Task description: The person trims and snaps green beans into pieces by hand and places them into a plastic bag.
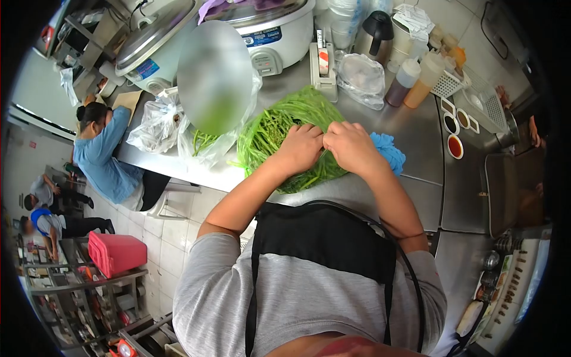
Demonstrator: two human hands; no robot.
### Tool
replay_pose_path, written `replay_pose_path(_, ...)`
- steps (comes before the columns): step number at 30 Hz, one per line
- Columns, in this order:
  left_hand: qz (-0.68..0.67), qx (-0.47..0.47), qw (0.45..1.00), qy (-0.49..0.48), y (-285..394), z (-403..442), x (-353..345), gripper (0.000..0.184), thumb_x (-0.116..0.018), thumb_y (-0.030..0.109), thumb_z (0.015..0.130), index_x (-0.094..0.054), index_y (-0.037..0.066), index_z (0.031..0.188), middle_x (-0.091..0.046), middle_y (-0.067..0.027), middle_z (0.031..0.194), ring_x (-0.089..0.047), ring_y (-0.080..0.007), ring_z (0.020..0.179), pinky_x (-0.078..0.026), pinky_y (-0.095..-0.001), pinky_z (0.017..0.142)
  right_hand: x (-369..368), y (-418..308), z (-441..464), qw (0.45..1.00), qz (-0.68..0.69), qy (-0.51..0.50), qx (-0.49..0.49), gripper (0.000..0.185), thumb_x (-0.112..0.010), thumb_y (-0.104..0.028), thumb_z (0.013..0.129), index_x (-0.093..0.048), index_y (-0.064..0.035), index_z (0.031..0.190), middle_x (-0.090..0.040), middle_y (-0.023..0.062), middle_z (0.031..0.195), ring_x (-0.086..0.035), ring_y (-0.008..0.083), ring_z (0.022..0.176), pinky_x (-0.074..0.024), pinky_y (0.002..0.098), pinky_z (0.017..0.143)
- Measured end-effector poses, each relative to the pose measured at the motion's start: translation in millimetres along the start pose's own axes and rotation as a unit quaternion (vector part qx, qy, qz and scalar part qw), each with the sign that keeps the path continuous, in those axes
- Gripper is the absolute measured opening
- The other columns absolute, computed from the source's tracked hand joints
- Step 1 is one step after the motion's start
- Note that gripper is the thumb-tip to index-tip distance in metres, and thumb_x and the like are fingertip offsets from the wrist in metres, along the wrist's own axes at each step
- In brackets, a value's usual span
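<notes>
A green plastic bag [318, 101] full of thin green vegetable stems [270, 128] lies on the steel table in front of me. Over its near right part my left hand [302, 147] and my right hand [352, 146] almost touch, thumbs side by side. Both are closed with fingers curled down; what they pinch, the bag's plastic or a stem, is hidden beneath them. Right beside my right hand rests a crumpled blue cloth or glove [388, 153]. To the left, more green stems [205, 143] show in a clear plastic bag [220, 153], partly covered by a blurred patch.
Two large rice cookers [279, 44] [148, 53] stand at the back. Sauce bottles [425, 80], a thermos jug [375, 35] and small sauce dishes [455, 146] are at the right. A person in blue [107, 154] leans on the table's left end. A pink cooler [118, 253] stands farther left.
</notes>
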State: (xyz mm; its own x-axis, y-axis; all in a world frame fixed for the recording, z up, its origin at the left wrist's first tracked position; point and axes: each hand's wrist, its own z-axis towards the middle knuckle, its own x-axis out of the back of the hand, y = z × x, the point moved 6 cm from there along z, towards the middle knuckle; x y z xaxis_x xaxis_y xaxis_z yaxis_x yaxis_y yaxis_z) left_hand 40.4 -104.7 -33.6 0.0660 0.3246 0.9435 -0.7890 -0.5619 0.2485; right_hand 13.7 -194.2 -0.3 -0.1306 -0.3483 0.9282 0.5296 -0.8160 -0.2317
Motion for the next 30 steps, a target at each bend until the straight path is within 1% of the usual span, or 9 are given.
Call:
replay_pose_path(6, 0.011, -0.01, 1.0, -0.019, 0, -4, -1, 0.025, -0.055, 0.007, 0.063, -0.056, 0.007, 0.089, -0.05, -0.0101, 0.092, -0.042, -0.0285, 0.096, -0.033, -0.0409, 0.081, -8, 1, 2, 0.998, -0.028, -0.05, 0.002, 0.008, -0.054, -0.012, 0.069, -0.06, -0.0143, 0.075, -0.054, 0.0054, 0.081, -0.053, 0.0244, 0.083, -0.0403, 0.0382, 0.068)
replay_pose_path(10, 0.007, -0.053, 0.998, 0.036, 7, -2, 18, 0.014, -0.062, 0.009, 0.064, -0.058, 0.009, 0.076, -0.05, -0.0072, 0.079, -0.047, -0.0267, 0.082, -0.035, -0.0385, 0.071, -10, 9, -4, 0.998, 0.015, -0.046, -0.031, 0.006, -0.055, -0.012, 0.067, -0.061, -0.0133, 0.07, -0.058, 0.0085, 0.081, -0.056, 0.0273, 0.084, -0.0412, 0.0421, 0.071)
replay_pose_path(13, -0.013, -0.042, 0.996, 0.08, 5, -1, 35, 0.013, -0.059, 0.004, 0.068, -0.059, 0.006, 0.081, -0.051, -0.0088, 0.077, -0.048, -0.0271, 0.077, -0.037, -0.0357, 0.07, -14, 14, -8, 0.997, 0.057, -0.034, -0.047, 0.008, -0.055, -0.013, 0.07, -0.061, -0.0144, 0.074, -0.057, 0.0087, 0.086, -0.055, 0.0272, 0.086, -0.0412, 0.0427, 0.072)
replay_pose_path(16, -0.078, 0.026, 0.987, 0.14, -24, -7, 49, 0.012, -0.058, 0.007, 0.072, -0.059, 0.006, 0.084, -0.052, -0.0102, 0.078, -0.049, -0.0292, 0.078, -0.038, -0.0363, 0.07, -18, 16, -7, 0.995, 0.066, -0.052, -0.055, 0.01, -0.055, -0.014, 0.07, -0.061, -0.0152, 0.078, -0.057, 0.0084, 0.089, -0.055, 0.0275, 0.089, -0.041, 0.0445, 0.074)
replay_pose_path(20, -0.302, 0.181, 0.906, 0.235, -56, -18, 61, 0.016, -0.045, 0.012, 0.086, -0.057, 0.001, 0.091, -0.054, -0.0048, 0.068, -0.052, -0.0136, 0.062, -0.042, -0.0262, 0.059, -20, 16, -5, 0.992, 0.077, -0.086, -0.057, 0.014, -0.056, -0.017, 0.07, -0.06, -0.0147, 0.083, -0.057, 0.009, 0.089, -0.056, 0.0282, 0.085, -0.0431, 0.0437, 0.072)
replay_pose_path(22, -0.32, 0.187, 0.902, 0.221, -44, -12, 68, 0.021, -0.043, 0.015, 0.088, -0.056, 0.0, 0.094, -0.05, -0.0005, 0.063, -0.048, -0.0075, 0.056, -0.041, -0.0227, 0.055, 1, 17, -2, 0.984, 0.157, 0.027, -0.081, 0.016, -0.056, -0.018, 0.074, -0.058, -0.0142, 0.09, -0.056, 0.0082, 0.09, -0.056, 0.0271, 0.081, -0.0442, 0.0401, 0.069)
replay_pose_path(24, -0.414, 0.192, 0.867, 0.202, -37, -5, 58, 0.02, -0.043, 0.014, 0.088, -0.055, 0.0, 0.094, -0.05, 0.0011, 0.06, -0.047, -0.0074, 0.055, -0.038, -0.02, 0.051, 28, 19, 1, 0.962, 0.178, 0.17, -0.121, 0.017, -0.058, -0.016, 0.074, -0.057, -0.0115, 0.091, -0.056, 0.0087, 0.087, -0.057, 0.0271, 0.077, -0.0448, 0.0366, 0.065)
replay_pose_path(26, -0.407, 0.188, 0.879, 0.161, -26, 0, 56, 0.018, -0.044, 0.014, 0.088, -0.056, 0.001, 0.093, -0.048, 0.0024, 0.061, -0.044, -0.0062, 0.054, -0.035, -0.0193, 0.047, 47, 16, 3, 0.945, 0.188, 0.247, -0.101, 0.018, -0.059, -0.015, 0.074, -0.057, -0.0098, 0.091, -0.056, 0.0084, 0.085, -0.056, 0.0271, 0.075, -0.0442, 0.0368, 0.064)
replay_pose_path(30, -0.334, 0.161, 0.915, 0.157, -15, 6, 56, 0.014, -0.047, 0.011, 0.085, -0.056, 0.001, 0.09, -0.053, -0.0093, 0.065, -0.052, -0.0177, 0.06, -0.042, -0.0297, 0.058, 61, 7, 7, 0.947, 0.115, 0.295, -0.046, 0.015, -0.059, -0.02, 0.074, -0.056, -0.0098, 0.085, -0.054, 0.0061, 0.078, -0.055, 0.0255, 0.068, -0.0426, 0.0388, 0.06)
